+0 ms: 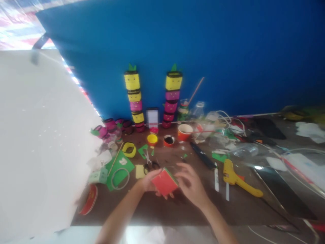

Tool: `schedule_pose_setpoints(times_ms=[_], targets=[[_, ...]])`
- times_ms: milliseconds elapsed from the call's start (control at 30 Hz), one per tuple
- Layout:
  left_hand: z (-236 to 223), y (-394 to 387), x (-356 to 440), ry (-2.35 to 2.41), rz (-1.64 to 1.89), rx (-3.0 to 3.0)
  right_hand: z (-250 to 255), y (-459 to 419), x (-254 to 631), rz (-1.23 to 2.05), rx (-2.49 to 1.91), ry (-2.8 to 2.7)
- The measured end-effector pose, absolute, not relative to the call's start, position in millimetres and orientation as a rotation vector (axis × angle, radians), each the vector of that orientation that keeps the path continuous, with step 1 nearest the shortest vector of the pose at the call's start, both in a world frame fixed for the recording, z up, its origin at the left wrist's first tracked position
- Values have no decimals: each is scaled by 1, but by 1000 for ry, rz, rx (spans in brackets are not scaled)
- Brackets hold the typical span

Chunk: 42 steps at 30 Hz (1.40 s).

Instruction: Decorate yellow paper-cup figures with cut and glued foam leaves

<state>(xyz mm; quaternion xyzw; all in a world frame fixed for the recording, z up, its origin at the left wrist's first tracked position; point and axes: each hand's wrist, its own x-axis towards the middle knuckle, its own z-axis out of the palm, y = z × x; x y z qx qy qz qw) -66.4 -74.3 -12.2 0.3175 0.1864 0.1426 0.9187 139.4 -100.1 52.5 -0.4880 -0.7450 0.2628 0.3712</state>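
Near the front of the table, my left hand holds a red square piece, its fingertips showing below it. The piece looks like a pad of coloured paper, with green along its upper right edge; its exact kind is unclear. My right hand hovers at its right side, fingers loosely curled and apart, with nothing visible in them. Whether the right fingertips touch the edge I cannot tell. Just beyond the left hand lie scissors with black handles and a small pale yellow paper square.
Two towers of yellow and pink cups stand against the blue board. A yellow glue gun, a black-handled tool, a marker and a phone-like slab lie rightward. Tape roll and green paper lie left.
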Motion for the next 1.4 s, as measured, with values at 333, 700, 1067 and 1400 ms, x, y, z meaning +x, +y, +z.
schedule_pose_setpoints(times_ms=[333,700,1067,1400], targets=[[-10,-76,-67,437,315,723,53,-91,135,1367,-1275,-1677],[-13,-74,-68,432,315,669,45,-88,142,1384,-1293,-1369],[-10,-76,-67,400,313,635,45,-99,125,1349,-1370,-1421],[-14,-73,-68,391,264,648,42,-106,126,1158,-1329,-1367]])
